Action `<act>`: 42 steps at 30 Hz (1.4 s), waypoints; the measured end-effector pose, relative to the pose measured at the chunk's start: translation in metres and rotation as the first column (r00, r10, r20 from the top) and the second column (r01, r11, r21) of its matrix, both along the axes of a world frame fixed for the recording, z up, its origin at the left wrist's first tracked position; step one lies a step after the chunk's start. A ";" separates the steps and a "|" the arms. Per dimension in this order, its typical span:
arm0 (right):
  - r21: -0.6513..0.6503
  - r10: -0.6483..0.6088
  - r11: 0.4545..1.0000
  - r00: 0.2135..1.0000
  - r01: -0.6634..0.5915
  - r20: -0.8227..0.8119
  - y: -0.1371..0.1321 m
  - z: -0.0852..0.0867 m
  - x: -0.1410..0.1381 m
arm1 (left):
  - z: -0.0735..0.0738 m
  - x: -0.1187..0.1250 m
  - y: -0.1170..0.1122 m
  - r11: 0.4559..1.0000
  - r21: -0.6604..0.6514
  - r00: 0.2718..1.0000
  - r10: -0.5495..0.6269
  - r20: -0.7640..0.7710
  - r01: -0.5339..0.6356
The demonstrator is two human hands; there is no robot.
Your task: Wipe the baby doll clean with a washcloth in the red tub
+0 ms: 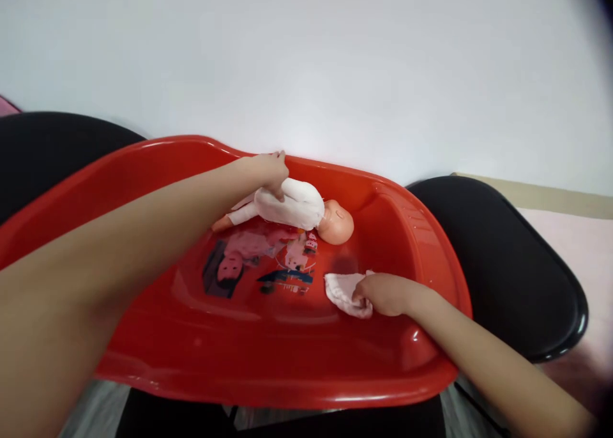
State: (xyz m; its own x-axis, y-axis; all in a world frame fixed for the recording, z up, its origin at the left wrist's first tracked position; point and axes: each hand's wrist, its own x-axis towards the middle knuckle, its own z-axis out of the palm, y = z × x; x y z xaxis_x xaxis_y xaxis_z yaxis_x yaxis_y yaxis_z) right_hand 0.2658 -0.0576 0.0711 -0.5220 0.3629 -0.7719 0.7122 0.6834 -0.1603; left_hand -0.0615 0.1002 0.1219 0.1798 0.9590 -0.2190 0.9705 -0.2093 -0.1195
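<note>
A red plastic baby bathtub point(421, 246) fills the middle of the view. Inside it a small doll point(306, 209) in white clothes lies on its side, bald head to the right. My left hand point(269, 170) reaches over the tub's far rim and grips the doll's body with curled fingers. My right hand point(387, 294) rests on the tub floor near the right end, closed on a small white washcloth point(341, 290). A cartoon sticker point(261, 262) covers the tub floor below the doll.
The tub rests on two black chairs, one at the left point(52, 151) and one at the right point(507, 259). A plain white wall rises behind. Pale floor shows at the far right.
</note>
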 end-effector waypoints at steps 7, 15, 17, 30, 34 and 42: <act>-0.008 -0.051 0.999 0.996 0.051 -0.070 0.006 -0.012 0.009 | -0.002 0.008 -0.056 0.977 -0.009 0.957 -0.211 -0.200 0.214; 0.014 -0.010 1.000 0.997 0.012 -0.076 0.005 -0.003 0.006 | -0.056 0.017 -0.133 0.985 0.108 0.988 -0.126 -0.090 0.135; 0.009 -0.027 1.000 0.996 0.028 -0.086 0.006 -0.003 0.006 | -0.072 0.021 -0.151 0.981 0.124 0.987 -0.140 -0.084 0.150; 0.021 -0.042 0.999 0.990 0.045 -0.138 0.015 -0.024 0.010 | -0.131 0.014 -0.187 0.955 0.061 0.952 -0.283 -0.122 0.291; 0.048 -0.025 0.998 0.988 0.033 -0.152 0.014 -0.021 0.009 | -0.141 0.009 -0.188 0.948 0.070 0.945 -0.301 -0.130 0.311; 0.046 -0.055 0.997 0.995 0.059 -0.086 0.012 -0.007 -0.002 | -0.161 0.001 -0.187 0.918 0.106 0.902 -0.347 -0.256 0.383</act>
